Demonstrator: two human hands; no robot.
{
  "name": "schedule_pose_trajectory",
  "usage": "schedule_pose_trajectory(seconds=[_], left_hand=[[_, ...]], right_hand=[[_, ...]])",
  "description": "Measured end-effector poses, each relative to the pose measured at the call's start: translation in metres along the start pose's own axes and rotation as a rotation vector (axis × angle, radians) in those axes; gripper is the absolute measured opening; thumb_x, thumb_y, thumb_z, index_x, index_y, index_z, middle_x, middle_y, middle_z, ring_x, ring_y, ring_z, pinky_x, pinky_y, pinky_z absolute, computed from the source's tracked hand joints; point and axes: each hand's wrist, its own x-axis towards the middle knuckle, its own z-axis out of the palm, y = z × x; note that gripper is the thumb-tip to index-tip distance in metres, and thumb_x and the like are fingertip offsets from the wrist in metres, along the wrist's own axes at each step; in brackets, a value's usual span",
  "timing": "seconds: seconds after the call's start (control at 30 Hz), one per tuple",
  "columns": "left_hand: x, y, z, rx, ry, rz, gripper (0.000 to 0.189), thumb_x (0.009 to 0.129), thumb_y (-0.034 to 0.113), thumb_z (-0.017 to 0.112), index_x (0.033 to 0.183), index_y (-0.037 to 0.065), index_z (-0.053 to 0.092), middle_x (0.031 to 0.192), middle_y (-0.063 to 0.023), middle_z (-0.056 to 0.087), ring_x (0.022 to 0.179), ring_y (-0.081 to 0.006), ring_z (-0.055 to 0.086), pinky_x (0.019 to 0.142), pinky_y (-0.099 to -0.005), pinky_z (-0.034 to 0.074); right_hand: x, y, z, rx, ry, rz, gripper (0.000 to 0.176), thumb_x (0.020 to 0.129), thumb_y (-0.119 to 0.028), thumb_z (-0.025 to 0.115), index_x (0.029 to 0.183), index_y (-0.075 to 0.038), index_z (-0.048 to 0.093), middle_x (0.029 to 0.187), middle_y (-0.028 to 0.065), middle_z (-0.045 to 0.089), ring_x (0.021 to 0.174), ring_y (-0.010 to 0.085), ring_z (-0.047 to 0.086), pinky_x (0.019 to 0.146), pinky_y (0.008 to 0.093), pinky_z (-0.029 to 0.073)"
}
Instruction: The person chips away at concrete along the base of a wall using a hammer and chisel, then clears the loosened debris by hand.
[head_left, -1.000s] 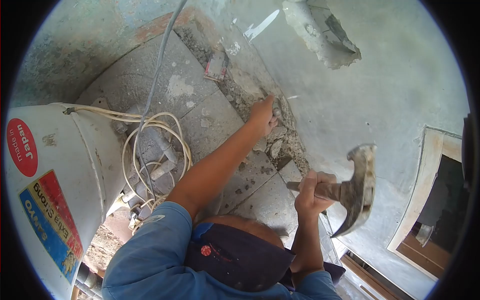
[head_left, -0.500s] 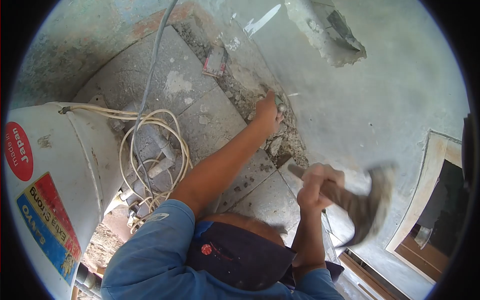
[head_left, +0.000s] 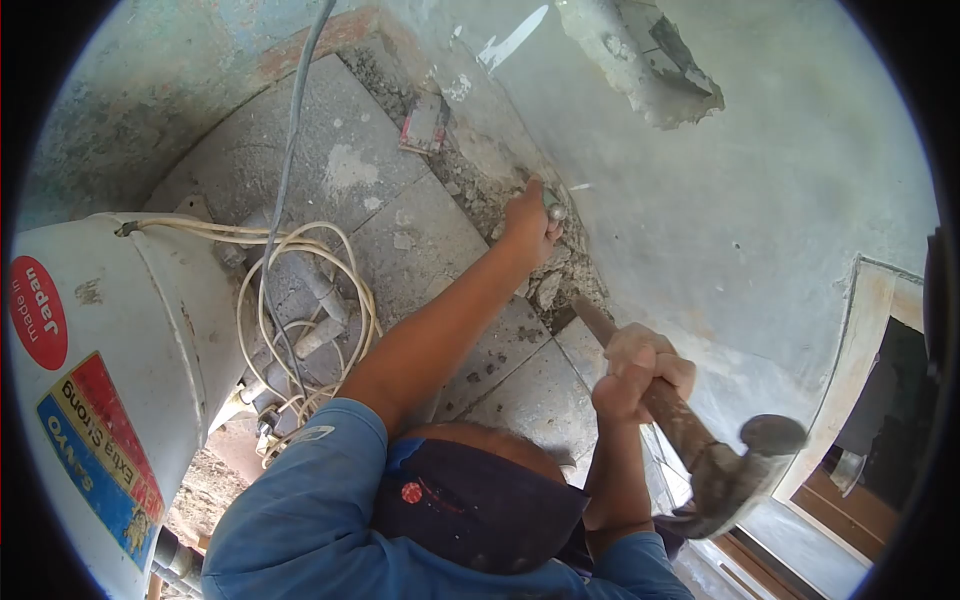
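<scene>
My left hand [head_left: 530,222] is closed around a chisel [head_left: 556,211], whose rounded metal end shows beside my fingers. It is over the broken rubble strip [head_left: 475,190] at the foot of the wall. Where the chisel's tip meets the rubble is hidden. My right hand [head_left: 640,375] grips the wooden handle of a hammer [head_left: 735,470], its metal head out to the lower right, away from the chisel.
On the left stands a white tank [head_left: 110,310] with coiled cream cable [head_left: 365,290] and pipes beside it. A grey cable [head_left: 292,150] hangs across the floor tiles [head_left: 390,230]. A small red-and-white box [head_left: 424,124] lies on the rubble. The wall [head_left: 700,200] has a broken hole.
The hammer head has swung downward and shows more sharply. My right hand has shifted slightly, while my left hand stays at the same spot on the rubble.
</scene>
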Motion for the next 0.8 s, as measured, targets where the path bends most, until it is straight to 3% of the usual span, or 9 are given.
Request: schedule_pose_trajectory(seconds=[0.03, 0.1, 0.23, 0.3, 0.43, 0.5, 0.53, 0.6, 0.8], left_hand=[[0.001, 0.000, -0.001, -0.007, 0.005, 0.002, 0.029, 0.097, 0.030, 0.046, 0.077, 0.009, 0.043, 0.055, -0.0026, 0.040, 0.042, -0.0122, 0.032, 0.041, -0.0276, 0.025], [-0.005, -0.002, 0.002, -0.014, 0.000, 0.000, 0.028, 0.097, 0.029, 0.045, 0.079, 0.008, 0.044, 0.055, -0.0028, 0.040, 0.042, -0.0122, 0.032, 0.041, -0.0277, 0.025], [0.001, 0.008, 0.006, 0.002, 0.042, 0.021, 0.026, 0.096, 0.029, 0.046, 0.085, 0.006, 0.047, 0.057, -0.0037, 0.041, 0.042, -0.0122, 0.033, 0.041, -0.0270, 0.024], [0.004, 0.002, -0.002, -0.004, 0.008, 0.021, 0.025, 0.096, 0.029, 0.047, 0.087, 0.006, 0.048, 0.058, -0.0042, 0.042, 0.042, -0.0122, 0.033, 0.041, -0.0267, 0.025], [0.004, 0.000, -0.004, -0.024, 0.004, -0.003, 0.024, 0.096, 0.029, 0.047, 0.089, 0.007, 0.049, 0.059, -0.0053, 0.043, 0.043, -0.0127, 0.034, 0.042, -0.0264, 0.025], [-0.003, -0.002, 0.001, -0.026, 0.014, -0.007, 0.024, 0.096, 0.029, 0.047, 0.088, 0.006, 0.049, 0.059, -0.0055, 0.043, 0.043, -0.0129, 0.035, 0.042, -0.0267, 0.025], [-0.011, -0.004, 0.010, -0.028, 0.103, 0.044, 0.024, 0.096, 0.028, 0.047, 0.086, 0.006, 0.047, 0.058, -0.0051, 0.042, 0.043, -0.0131, 0.034, 0.042, -0.0272, 0.025], [-0.006, 0.007, 0.017, -0.027, 0.177, 0.120, 0.025, 0.096, 0.028, 0.046, 0.084, 0.006, 0.046, 0.058, -0.0048, 0.042, 0.043, -0.0133, 0.034, 0.042, -0.0276, 0.025], [0.006, -0.003, -0.007, 0.017, -0.001, 0.023, 0.028, 0.096, 0.030, 0.046, 0.080, 0.008, 0.046, 0.055, -0.0029, 0.042, 0.044, -0.0129, 0.036, 0.043, -0.0288, 0.026]], right_hand=[[-0.023, 0.033, -0.016, 0.003, -0.002, -0.006, 0.012, 0.089, -0.010, 0.052, 0.082, -0.002, 0.046, 0.059, 0.0089, 0.048, 0.045, 0.0175, 0.045, 0.045, 0.0357, 0.047], [-0.077, 0.103, -0.057, -1.133, -0.240, -0.008, 0.012, 0.088, -0.010, 0.054, 0.078, -0.004, 0.050, 0.057, 0.0065, 0.048, 0.046, 0.0168, 0.044, 0.045, 0.0323, 0.041], [-0.032, 0.046, -0.027, -1.002, -0.195, 0.779, 0.016, 0.088, -0.015, 0.056, 0.085, 0.001, 0.057, 0.066, 0.0105, 0.056, 0.057, 0.0242, 0.054, 0.070, 0.0338, 0.050], [-0.017, 0.015, -0.018, -0.759, -0.118, 0.437, 0.011, 0.086, -0.007, 0.056, 0.076, -0.005, 0.052, 0.055, 0.0047, 0.048, 0.044, 0.0152, 0.045, 0.042, 0.0272, 0.035], [-0.014, 0.023, -0.025, -0.136, -0.019, 0.045, 0.010, 0.087, -0.005, 0.053, 0.078, -0.007, 0.050, 0.058, 0.0069, 0.052, 0.046, 0.0172, 0.050, 0.042, 0.0268, 0.038], [-0.062, 0.089, -0.063, -1.262, -0.194, -0.326, 0.013, 0.087, -0.007, 0.054, 0.076, -0.006, 0.049, 0.056, 0.0050, 0.050, 0.045, 0.0170, 0.047, 0.043, 0.0278, 0.038], [-0.061, 0.086, -0.060, -1.264, -0.189, -0.336, 0.013, 0.087, -0.007, 0.054, 0.076, -0.006, 0.049, 0.056, 0.0050, 0.050, 0.045, 0.0170, 0.047, 0.043, 0.0278, 0.038], [-0.053, 0.084, -0.041, -0.960, -0.262, 0.592, 0.011, 0.087, -0.009, 0.056, 0.078, -0.005, 0.052, 0.056, 0.0036, 0.051, 0.046, 0.0148, 0.048, 0.044, 0.0289, 0.039], [-0.010, 0.011, -0.026, -0.567, -0.096, 0.150, 0.010, 0.086, 0.000, 0.055, 0.079, -0.005, 0.051, 0.062, 0.0048, 0.054, 0.048, 0.0106, 0.047, 0.047, 0.0271, 0.043]])
